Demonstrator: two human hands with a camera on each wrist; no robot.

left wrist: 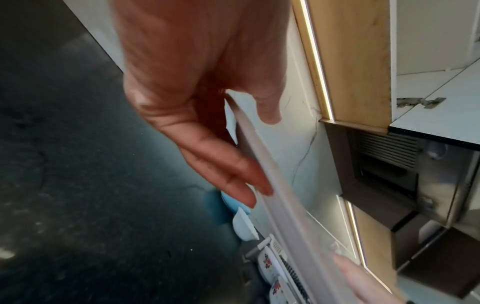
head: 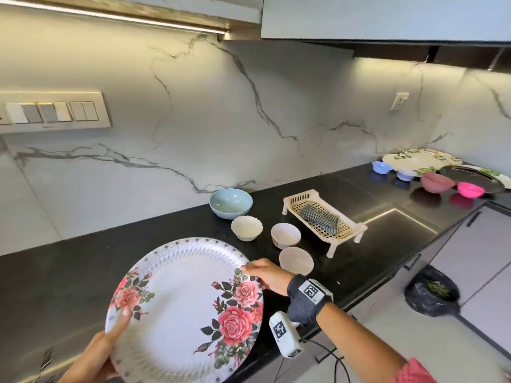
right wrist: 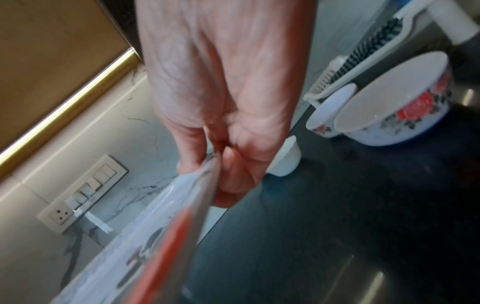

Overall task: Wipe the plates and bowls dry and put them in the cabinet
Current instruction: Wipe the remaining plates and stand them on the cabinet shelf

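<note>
We hold the rose plate (head: 185,310) tilted above the counter, left hand (head: 110,346) and right hand (head: 266,275) pinching opposite rims; next, we judge, fetching the checked cloth (head: 320,218).

We see a smooth, faintly glossy rose-print plate (head: 188,308) over a polished black stone countertop (head: 69,275). Far right, a white plastic lattice rack (head: 323,219) carries checked cloth (head: 320,217). The veined marble-look backsplash (head: 221,120) looks matt.

Plate (head: 177,308) between both hands, bowls (head: 286,234) behind it, rack (head: 323,222) right of bowls.
</note>
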